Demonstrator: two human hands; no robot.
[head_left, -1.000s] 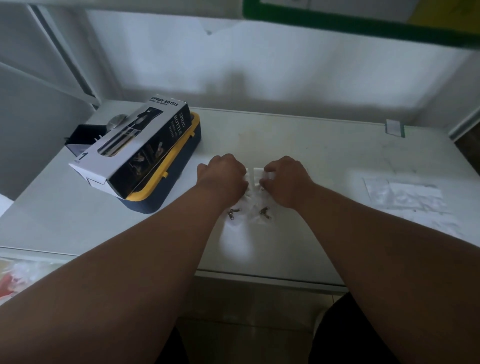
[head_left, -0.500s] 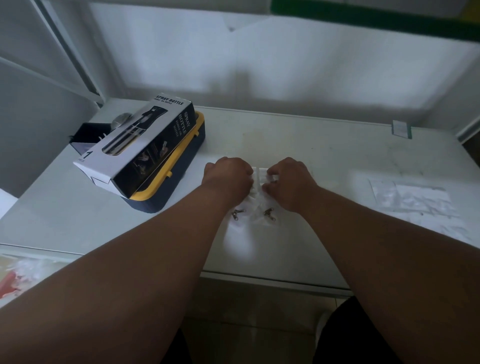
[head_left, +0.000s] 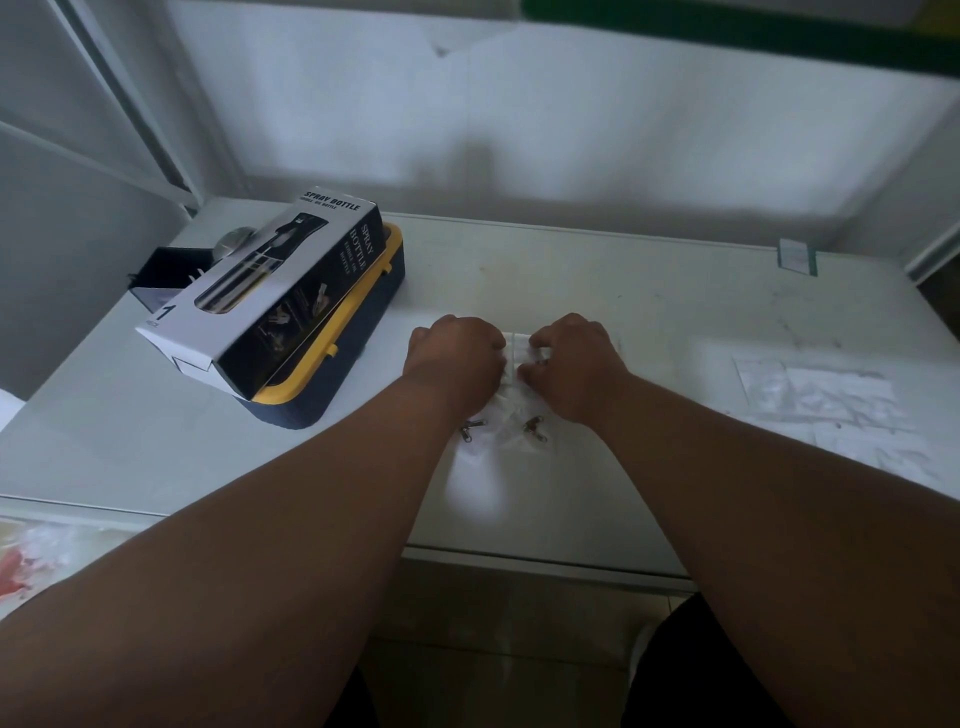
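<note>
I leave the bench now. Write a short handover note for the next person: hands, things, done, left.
Left hand: fingers curled, gripping the small clear bag at its top edge.
Right hand: same grip, beside it.
Things: bag lies on the white table; two metal clasps show in its lower part.
Done: clasps look bagged.
Left: probably closing the top; whether it is sealed cannot be seen.

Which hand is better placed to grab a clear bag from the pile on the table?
Right hand, probably: the pile of clear bags lies on its side; the left hand would cross over. Both hold the small bag.
</note>
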